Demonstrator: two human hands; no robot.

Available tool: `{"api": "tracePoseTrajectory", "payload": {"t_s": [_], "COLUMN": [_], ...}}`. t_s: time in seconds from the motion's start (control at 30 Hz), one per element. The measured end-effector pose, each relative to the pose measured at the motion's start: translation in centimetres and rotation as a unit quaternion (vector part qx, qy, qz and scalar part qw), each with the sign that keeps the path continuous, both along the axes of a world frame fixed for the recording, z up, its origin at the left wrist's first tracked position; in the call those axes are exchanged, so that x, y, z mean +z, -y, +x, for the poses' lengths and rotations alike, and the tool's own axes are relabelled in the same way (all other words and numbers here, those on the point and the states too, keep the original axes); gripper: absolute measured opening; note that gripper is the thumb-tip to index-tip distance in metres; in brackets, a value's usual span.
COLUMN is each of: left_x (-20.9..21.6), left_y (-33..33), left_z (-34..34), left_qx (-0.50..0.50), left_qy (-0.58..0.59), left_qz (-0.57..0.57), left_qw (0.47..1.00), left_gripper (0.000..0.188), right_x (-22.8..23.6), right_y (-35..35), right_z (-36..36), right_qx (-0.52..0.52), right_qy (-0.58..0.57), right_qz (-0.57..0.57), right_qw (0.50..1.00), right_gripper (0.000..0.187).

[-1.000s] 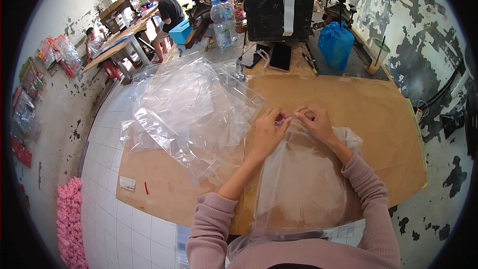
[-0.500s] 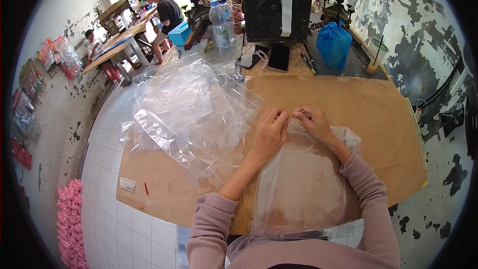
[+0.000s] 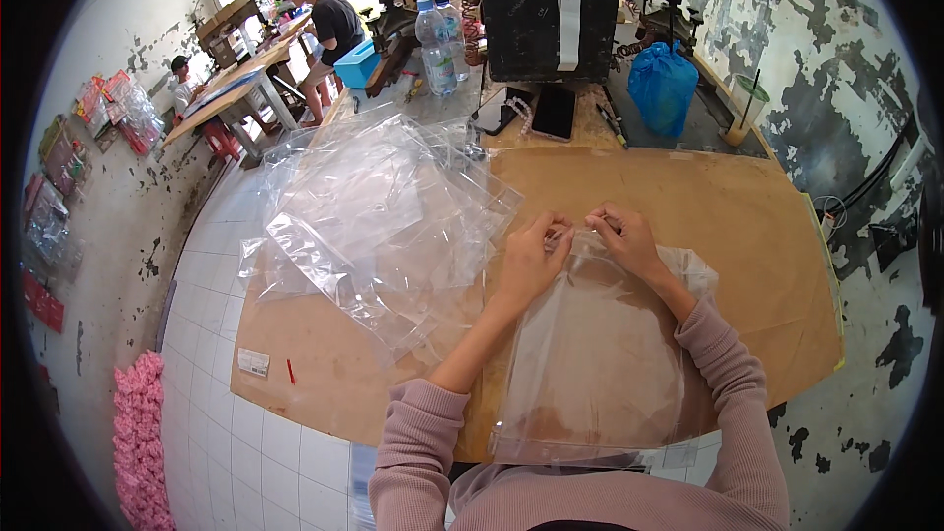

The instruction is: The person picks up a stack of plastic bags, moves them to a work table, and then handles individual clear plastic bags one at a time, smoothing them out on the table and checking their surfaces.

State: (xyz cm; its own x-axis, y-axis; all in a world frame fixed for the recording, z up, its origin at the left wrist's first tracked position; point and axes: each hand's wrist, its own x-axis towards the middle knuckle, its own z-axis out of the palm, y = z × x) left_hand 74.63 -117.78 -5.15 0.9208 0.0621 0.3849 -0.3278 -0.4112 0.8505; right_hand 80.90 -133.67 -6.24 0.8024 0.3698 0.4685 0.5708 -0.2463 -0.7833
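Head view | brown tabletop (image 3: 772, 280), open room at right to its yellow edge | plastic heap (image 3: 354, 211), left of centre | clear bag (image 3: 595, 374), lower centre, reaching the near edge | my right hand (image 3: 626, 239), fingertips pinched on bag's top | my left hand (image 3: 532, 254), curled alongside, grip I cannot tell

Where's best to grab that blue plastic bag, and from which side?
I'd probably pinch the gathered top of the blue plastic bag, coming from the near side, nearest the right hand: the bag stands upright, narrowing upward from a bulging body.
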Motion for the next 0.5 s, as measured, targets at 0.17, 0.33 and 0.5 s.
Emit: {"api": "tracePoseTrajectory", "payload": {"t_s": [0.17,0.33,0.5], "left_x": [-1.0,2.1,5.7], "left_y": [-1.0,-0.9,-0.8], "left_z": [0.6,0.0,-0.7], "left_qx": [-0.037,-0.105,-0.245], "left_qy": [-0.052,-0.285,-0.216], "left_qz": [-0.007,-0.305,-0.237], "left_qw": [0.998,0.902,0.915], "left_gripper": [0.031,0.037,0.027], "right_x": [0.4,2.2,8.0], "right_y": [-0.1,0.7,1.9], "right_z": [-0.2,-0.6,-2.8], "right_qx": [0.003,0.001,0.05], "right_qy": [-0.007,-0.017,0.158], "right_qz": [-0.004,-0.028,-0.063], "right_qw": [1.0,0.999,0.984], "right_gripper": [0.013,0.013,0.013]}}
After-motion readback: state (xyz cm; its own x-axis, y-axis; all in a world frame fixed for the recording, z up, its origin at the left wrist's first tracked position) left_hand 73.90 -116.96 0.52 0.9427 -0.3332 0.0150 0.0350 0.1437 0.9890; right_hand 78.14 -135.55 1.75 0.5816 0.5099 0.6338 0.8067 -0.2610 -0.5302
